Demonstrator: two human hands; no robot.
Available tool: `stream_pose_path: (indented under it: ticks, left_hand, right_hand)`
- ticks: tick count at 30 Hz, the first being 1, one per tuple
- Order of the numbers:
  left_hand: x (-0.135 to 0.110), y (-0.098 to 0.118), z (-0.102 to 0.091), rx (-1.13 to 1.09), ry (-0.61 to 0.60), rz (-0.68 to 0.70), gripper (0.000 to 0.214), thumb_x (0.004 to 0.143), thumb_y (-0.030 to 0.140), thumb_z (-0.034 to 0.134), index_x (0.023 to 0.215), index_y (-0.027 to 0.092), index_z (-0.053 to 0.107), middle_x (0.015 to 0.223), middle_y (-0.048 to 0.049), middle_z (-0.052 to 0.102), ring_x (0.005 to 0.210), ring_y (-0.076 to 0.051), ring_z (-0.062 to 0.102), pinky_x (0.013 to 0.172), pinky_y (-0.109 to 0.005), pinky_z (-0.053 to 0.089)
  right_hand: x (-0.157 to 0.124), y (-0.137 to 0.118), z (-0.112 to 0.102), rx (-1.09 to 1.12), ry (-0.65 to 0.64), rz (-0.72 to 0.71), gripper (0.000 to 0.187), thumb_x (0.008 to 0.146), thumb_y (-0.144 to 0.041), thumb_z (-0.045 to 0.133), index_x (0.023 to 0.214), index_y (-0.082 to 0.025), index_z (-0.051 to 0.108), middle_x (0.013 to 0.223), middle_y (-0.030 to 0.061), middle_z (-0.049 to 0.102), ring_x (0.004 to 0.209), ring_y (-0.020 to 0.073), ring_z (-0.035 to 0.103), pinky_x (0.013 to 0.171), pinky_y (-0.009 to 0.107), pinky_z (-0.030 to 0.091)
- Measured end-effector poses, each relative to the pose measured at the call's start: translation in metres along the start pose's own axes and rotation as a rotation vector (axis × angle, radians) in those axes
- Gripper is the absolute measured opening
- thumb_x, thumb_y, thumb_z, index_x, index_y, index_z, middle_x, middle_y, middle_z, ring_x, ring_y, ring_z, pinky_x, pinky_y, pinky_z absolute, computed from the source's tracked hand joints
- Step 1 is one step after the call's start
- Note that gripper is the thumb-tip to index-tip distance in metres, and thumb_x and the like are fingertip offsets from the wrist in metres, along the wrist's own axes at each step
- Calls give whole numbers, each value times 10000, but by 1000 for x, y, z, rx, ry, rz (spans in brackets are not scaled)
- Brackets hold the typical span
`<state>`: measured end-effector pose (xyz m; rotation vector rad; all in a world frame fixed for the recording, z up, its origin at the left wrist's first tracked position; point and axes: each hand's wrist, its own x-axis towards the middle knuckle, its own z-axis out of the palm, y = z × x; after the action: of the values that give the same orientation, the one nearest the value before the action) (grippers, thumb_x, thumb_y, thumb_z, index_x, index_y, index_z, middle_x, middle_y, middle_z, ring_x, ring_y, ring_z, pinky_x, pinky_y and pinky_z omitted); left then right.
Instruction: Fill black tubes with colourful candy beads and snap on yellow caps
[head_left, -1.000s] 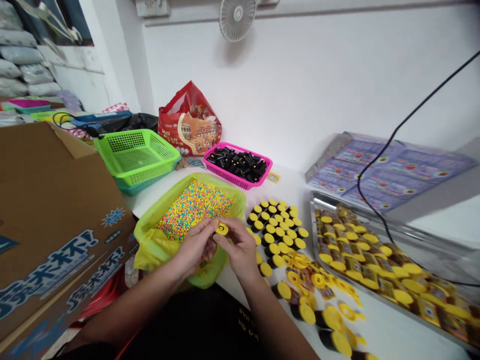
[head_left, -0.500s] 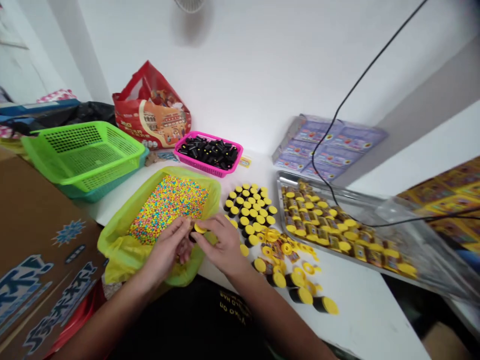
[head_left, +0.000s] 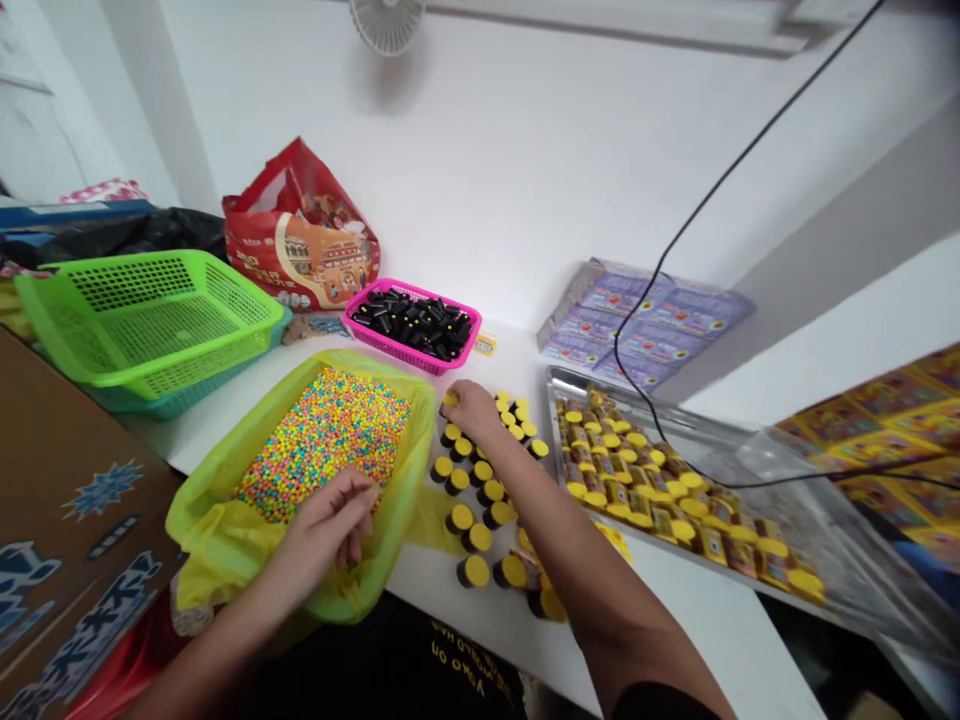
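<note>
My right hand [head_left: 474,410] is reached forward with its fingers closed around a small canister with a yellow lid [head_left: 450,400], at the far left of the group of canisters. Rows of the same black, yellow-capped canisters [head_left: 491,492] stand upright beneath and beside my right forearm. My left hand [head_left: 339,515] hovers over the near side of a basin lined with a yellow plastic bag [head_left: 401,500]. Its fingers are curled together, and what they hold, if anything, is hidden. Small colourful candy balls [head_left: 322,430] fill the basin.
A pink basket [head_left: 405,355] of black canisters sits behind the basin. To the right lies a metal tray [head_left: 553,395] full of wrapped, yellow-capped canisters. Green baskets [head_left: 180,300], a red bag [head_left: 300,240], a cardboard box [head_left: 82,520] and purple boxes [head_left: 645,315] surround the table. A black cable [head_left: 720,180] hangs across.
My hands, together over the basin's edge before, are now apart. The right one has moved forward with a canister to the back of the group; the left has drawn slightly nearer to me.
</note>
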<state>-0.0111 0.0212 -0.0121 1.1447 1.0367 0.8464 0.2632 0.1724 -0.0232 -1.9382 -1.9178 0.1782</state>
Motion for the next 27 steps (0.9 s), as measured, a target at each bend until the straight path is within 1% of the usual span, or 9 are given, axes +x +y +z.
stream_pose_path:
  ticks: [3, 6, 9, 12, 15, 18, 20, 23, 27]
  left_hand:
    - [-3, 1, -4, 3, -17, -44, 498, 793, 679, 644, 821, 188, 568, 634, 31, 591, 441, -95, 532, 396, -193, 340]
    - [-4, 3, -16, 38, 16, -17, 508, 819, 691, 619, 791, 187, 562, 611, 33, 557, 473, -96, 516, 427, -197, 349]
    - [-1, 4, -28, 73, 79, 11, 523, 827, 706, 608, 795, 185, 576, 602, 38, 528, 488, -94, 485, 455, -204, 361]
    - [3, 3, -34, 37, 57, -47, 565, 797, 752, 602, 775, 190, 558, 611, 31, 530, 496, -109, 500, 454, -217, 359]
    - [6, 0, -33, 34, -11, -88, 544, 835, 735, 572, 790, 193, 560, 606, 36, 507, 501, -111, 488, 450, -218, 325]
    - [7, -1, -30, 98, -17, -51, 500, 882, 683, 556, 789, 193, 595, 593, 42, 470, 503, -107, 446, 457, -220, 312]
    - [7, 1, -29, 121, -1, -7, 486, 880, 663, 574, 759, 194, 612, 600, 32, 481, 516, -115, 455, 465, -226, 327]
    - [6, 2, -29, 87, 42, 32, 460, 872, 627, 610, 719, 194, 605, 602, 28, 494, 522, -114, 465, 477, -226, 343]
    - [5, 0, -33, -83, 143, -27, 423, 844, 613, 649, 788, 195, 610, 614, 28, 549, 486, -103, 493, 442, -214, 319]
  right_hand:
    - [8, -2, 12, -81, -87, -78, 205, 720, -160, 720, 925, -164, 700, 1002, 131, 724, 990, 293, 631, 828, 366, 457]
    - [8, 1, 18, -130, -135, -144, 183, 710, -155, 741, 887, -184, 702, 966, 129, 733, 981, 304, 639, 811, 368, 461]
    - [6, 7, 16, -150, -150, -180, 167, 707, -202, 772, 862, -215, 712, 942, 106, 736, 969, 291, 652, 799, 346, 476]
    - [14, 15, 5, -162, -112, -170, 134, 778, -255, 724, 908, -224, 726, 967, 74, 735, 957, 247, 658, 803, 314, 487]
    - [43, 21, -12, -218, -10, -86, 208, 909, -236, 557, 1025, -192, 724, 1021, 99, 717, 951, 235, 651, 817, 338, 494]
    - [87, 18, -24, -297, 21, -43, 222, 909, -161, 568, 1063, -166, 727, 1100, 144, 698, 1118, 288, 605, 900, 383, 494]
    - [117, 11, -24, -341, -44, -41, 199, 898, -163, 644, 1080, -163, 724, 1156, 147, 688, 1186, 296, 583, 961, 394, 497]
    - [150, -2, -12, -408, -191, -2, 310, 946, -311, 666, 1218, -163, 652, 1260, 123, 643, 1122, 254, 632, 945, 434, 545]
    - [166, -16, 8, -448, -309, 43, 396, 965, -366, 645, 1297, -157, 596, 1297, 119, 618, 1095, 247, 648, 912, 455, 567]
